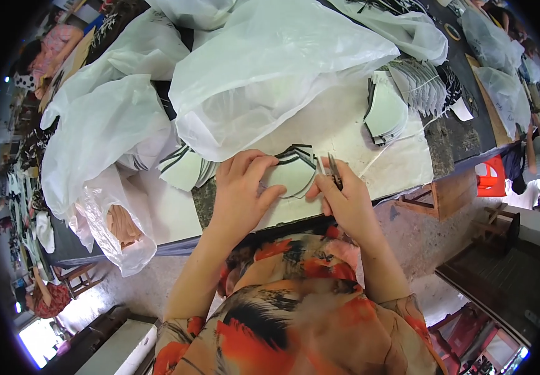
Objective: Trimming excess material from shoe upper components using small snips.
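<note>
The left hand (245, 184) rests at the near edge of the worktop (448, 147), on the left side of a pale cut piece (290, 176) with black edging. Its thumb and forefinger stand apart at the piece; whether the covered fingers clamp it cannot be told. The right hand (343, 194) is closed around small scissors (335, 172), blades directed toward the far edge; its fingertips are at the right side of the piece. The cut piece is positioned between the two hands, over a white sheet (345, 128) that covers the middle of the worktop.

A clear bag (138, 253) with tan material inside hangs over the near edge, toward the near left corner. A stack of pale pieces (182, 169) lies just left of the left hand, partly under plastic. Farther back on the right, a second stack (387, 112) with dark edges lies on the sheet, beside a fanned row of pieces (421, 87). A large white bag (282, 56) spreads across the middle toward the far edge; another white bag (107, 125) occupies the left side. A ring of tape (451, 31) lies toward the far right corner.
</note>
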A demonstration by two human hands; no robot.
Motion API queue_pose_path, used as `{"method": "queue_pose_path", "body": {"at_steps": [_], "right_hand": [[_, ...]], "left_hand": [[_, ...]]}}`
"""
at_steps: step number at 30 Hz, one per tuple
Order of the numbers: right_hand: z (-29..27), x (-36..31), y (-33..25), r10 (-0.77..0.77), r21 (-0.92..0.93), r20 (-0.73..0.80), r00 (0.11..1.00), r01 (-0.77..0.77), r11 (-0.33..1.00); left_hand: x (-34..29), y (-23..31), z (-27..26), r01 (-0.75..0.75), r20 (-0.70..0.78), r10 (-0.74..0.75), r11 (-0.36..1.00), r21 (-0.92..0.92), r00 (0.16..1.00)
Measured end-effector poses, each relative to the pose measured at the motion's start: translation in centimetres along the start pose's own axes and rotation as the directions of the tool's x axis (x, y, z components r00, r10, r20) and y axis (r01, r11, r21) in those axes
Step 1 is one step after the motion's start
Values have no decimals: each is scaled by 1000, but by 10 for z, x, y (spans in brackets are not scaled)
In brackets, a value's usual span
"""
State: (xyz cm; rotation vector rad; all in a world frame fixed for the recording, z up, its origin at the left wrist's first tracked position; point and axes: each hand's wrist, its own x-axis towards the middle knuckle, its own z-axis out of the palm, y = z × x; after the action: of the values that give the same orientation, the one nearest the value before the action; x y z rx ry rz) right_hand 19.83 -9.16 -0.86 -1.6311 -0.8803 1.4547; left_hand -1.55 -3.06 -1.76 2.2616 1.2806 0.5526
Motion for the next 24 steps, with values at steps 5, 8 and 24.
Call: {"method": "queue_pose_path", "body": {"at_steps": [5, 8, 24], "right_hand": [[4, -5, 3, -119, -217, -59, 991, 104, 971], [11, -13, 0, -80, -232, -30, 996, 71, 970], [16, -18, 3, 30, 224, -12, 999, -26, 974]], "left_hand": [[10, 7, -3, -80, 72, 83, 996, -41, 994], [12, 6, -2, -80, 126, 90, 994, -76, 988], [24, 8, 1, 46, 185, -14, 984, -171, 983]]}}
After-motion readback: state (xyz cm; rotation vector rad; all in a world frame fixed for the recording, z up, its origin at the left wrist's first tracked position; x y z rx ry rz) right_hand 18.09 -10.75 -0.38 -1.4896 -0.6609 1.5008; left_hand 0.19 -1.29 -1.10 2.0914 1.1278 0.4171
